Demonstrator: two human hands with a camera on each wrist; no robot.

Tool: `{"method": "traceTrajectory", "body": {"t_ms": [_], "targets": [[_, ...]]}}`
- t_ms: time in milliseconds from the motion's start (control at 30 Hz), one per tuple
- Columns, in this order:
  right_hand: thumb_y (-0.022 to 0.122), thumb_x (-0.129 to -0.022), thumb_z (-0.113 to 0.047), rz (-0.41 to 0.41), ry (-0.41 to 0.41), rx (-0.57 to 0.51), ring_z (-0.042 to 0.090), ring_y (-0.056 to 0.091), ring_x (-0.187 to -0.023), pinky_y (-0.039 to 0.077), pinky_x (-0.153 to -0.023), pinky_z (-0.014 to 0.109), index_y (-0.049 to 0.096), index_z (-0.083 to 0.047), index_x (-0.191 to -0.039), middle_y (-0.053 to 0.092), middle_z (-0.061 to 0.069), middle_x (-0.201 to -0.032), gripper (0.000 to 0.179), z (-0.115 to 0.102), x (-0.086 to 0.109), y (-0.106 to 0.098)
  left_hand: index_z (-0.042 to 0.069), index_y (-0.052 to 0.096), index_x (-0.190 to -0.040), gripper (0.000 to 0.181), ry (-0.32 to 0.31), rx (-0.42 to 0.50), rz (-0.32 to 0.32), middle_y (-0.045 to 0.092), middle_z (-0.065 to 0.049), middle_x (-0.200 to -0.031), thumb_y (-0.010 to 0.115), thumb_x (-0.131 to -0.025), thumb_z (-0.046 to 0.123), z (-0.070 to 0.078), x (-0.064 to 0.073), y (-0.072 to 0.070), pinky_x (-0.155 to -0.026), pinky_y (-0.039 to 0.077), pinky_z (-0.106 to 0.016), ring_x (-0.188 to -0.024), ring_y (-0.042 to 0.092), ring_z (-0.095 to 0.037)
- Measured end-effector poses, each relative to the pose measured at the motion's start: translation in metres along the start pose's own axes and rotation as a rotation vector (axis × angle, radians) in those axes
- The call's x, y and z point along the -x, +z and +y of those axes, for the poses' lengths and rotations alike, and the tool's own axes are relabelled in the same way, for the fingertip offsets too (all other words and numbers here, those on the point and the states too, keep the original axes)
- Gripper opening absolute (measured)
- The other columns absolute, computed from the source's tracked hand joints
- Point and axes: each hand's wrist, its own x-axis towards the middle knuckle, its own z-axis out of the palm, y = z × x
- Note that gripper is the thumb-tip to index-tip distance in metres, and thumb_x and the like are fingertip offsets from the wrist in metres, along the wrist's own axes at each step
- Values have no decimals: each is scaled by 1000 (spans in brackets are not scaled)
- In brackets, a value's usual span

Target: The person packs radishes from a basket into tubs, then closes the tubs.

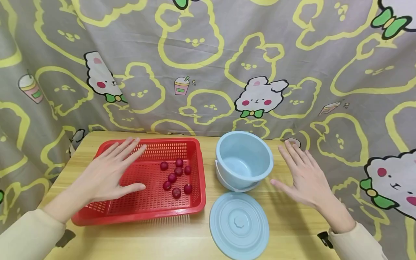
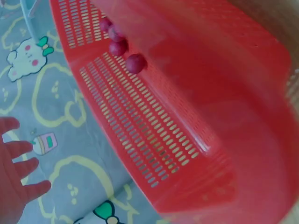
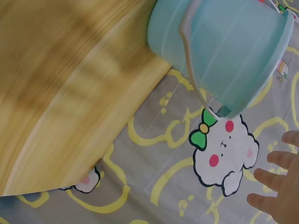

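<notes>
Left hand splayed, over red basket, right hand splayed, beside blue bucket

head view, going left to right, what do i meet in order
Left grip → dark red balls → blue bucket → right grip. The red basket and blue lid overlap some of these left to right, so they're left out.

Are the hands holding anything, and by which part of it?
Nothing is held: the left hand hovers over the red basket, the right hand beside the blue bucket, both empty.
</notes>
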Motion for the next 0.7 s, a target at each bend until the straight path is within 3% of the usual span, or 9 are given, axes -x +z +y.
{"method": "traceTrajectory", "body": {"t_ms": [100,233,467,700], "targets": [[66,-89,-70,-5,-22,1,39,27,-163,26,-128,64,24,-17,-169,23,12,-177,105,1,-8,4,16,36,-165,106,24,8,-40,36,-16,-171,70,-84,75,1,-9,1,-124,35,-61,-158,36,-41],[67,-88,-69,-4,-52,5,43,36,-157,35,-120,65,31,-13,-167,32,16,-173,102,2,-18,10,13,39,-163,102,52,17,-98,38,-18,-170,67,-87,75,4,-20,2,-122,37,-64,-157,37,-43],[67,-90,-63,-32,-83,20,45,43,-152,36,-122,61,36,-8,-164,41,22,-167,97,5,-36,21,10,44,-160,97,62,55,-188,40,-18,-169,67,-89,72,1,-38,11,-123,38,-64,-156,38,-44],[65,-92,-64,-106,-60,27,44,42,-153,33,-123,64,34,-10,-165,37,17,-171,96,10,-45,28,9,49,-157,91,77,85,-261,50,-20,-162,63,-93,71,1,-52,25,-121,40,-64,-152,46,-44]]}}
